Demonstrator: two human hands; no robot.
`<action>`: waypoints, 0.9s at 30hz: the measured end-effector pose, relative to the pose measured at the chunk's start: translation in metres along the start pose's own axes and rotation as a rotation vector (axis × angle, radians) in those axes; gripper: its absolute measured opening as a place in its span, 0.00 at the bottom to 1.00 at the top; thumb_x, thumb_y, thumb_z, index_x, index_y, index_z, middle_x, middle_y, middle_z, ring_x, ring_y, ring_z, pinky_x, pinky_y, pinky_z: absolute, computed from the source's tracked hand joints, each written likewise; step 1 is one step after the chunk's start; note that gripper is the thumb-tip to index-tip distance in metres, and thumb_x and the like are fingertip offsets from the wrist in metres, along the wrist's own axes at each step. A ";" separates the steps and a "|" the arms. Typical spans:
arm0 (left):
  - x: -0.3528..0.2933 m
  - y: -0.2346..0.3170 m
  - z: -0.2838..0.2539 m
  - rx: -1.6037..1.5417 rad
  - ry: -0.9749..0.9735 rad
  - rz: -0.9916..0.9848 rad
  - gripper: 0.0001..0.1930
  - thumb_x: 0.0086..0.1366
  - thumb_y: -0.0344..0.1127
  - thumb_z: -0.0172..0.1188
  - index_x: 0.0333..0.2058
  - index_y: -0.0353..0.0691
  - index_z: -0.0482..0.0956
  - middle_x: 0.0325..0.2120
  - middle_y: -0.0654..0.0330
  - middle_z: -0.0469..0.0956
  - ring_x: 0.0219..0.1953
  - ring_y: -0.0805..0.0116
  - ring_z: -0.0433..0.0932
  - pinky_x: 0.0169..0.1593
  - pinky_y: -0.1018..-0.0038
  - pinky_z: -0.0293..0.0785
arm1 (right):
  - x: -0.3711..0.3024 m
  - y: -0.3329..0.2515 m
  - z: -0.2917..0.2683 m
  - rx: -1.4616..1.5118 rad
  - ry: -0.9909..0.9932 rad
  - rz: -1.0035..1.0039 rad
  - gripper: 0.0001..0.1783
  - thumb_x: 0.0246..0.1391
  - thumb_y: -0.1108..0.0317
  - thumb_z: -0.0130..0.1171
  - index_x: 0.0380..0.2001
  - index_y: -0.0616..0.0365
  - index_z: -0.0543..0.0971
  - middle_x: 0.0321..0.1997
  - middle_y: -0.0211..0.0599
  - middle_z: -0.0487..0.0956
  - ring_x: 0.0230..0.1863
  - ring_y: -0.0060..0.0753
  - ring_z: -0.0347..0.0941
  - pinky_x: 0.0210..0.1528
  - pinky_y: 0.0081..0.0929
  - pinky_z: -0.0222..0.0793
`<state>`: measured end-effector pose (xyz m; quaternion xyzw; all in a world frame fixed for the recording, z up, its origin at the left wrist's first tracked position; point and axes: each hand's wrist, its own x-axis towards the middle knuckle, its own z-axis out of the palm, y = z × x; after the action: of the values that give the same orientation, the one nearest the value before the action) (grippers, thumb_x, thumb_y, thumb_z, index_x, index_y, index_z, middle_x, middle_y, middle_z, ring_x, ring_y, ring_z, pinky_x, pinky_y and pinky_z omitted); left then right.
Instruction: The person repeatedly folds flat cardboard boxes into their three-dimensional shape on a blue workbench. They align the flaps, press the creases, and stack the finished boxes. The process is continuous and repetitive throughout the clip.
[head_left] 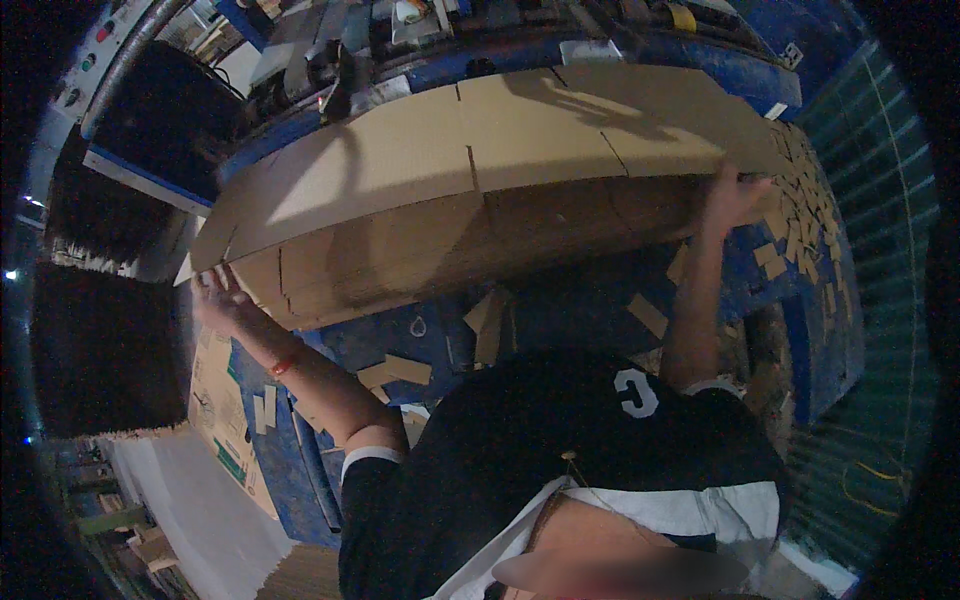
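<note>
On the blue machine table (640,310), a big stack of flat cardboard sheets (480,190) is lying with its long axis running left to right across the person's front, its near face dropping toward the table's front edge. The left hand (215,300) is pressing up against the stack's lower left corner, fingers spread and palm open on the board. The right hand (735,195) is reaching to the stack's right end, fingers opened out and laid flat against the top edge there, apparently not pinching anything. Both arms are stretching wide, one to each end, so neither is nearer; the stack is sitting dead ahead between them. Cardboard offcuts (800,220) are littering the table's right edge, and a few scraps (395,372) are lying near its front edge under the stack. A red wristband (283,364) is showing on the left wrist.
</note>
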<state>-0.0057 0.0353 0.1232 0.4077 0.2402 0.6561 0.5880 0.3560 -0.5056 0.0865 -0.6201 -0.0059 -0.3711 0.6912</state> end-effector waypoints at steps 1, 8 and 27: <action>0.010 -0.009 -0.009 0.145 -0.077 -0.091 0.20 0.63 0.31 0.51 0.54 0.32 0.66 0.42 0.50 0.74 0.45 0.57 0.75 0.44 0.62 0.75 | 0.003 -0.015 0.007 0.065 0.023 0.027 0.33 0.53 0.73 0.58 0.61 0.67 0.59 0.59 0.51 0.66 0.57 0.42 0.65 0.58 0.37 0.63; -0.068 -0.019 -0.011 0.977 -0.426 0.413 0.14 0.61 0.29 0.55 0.46 0.33 0.75 0.41 0.54 0.78 0.43 0.58 0.76 0.48 0.63 0.73 | -0.031 -0.097 -0.037 -0.120 -0.350 -0.207 0.26 0.55 0.74 0.54 0.57 0.67 0.65 0.56 0.47 0.71 0.54 0.36 0.70 0.55 0.33 0.67; -0.171 -0.012 0.073 1.109 -1.551 0.638 0.23 0.60 0.33 0.48 0.56 0.48 0.70 0.58 0.57 0.67 0.63 0.54 0.60 0.65 0.57 0.53 | -0.098 -0.061 -0.002 -0.480 -1.325 -1.209 0.20 0.51 0.66 0.50 0.50 0.45 0.74 0.59 0.34 0.70 0.61 0.40 0.65 0.59 0.44 0.62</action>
<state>0.0574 -0.1400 0.1107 0.9839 -0.0579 0.1319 0.1060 0.2526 -0.4552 0.0922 -0.7235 -0.6449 -0.2295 0.0889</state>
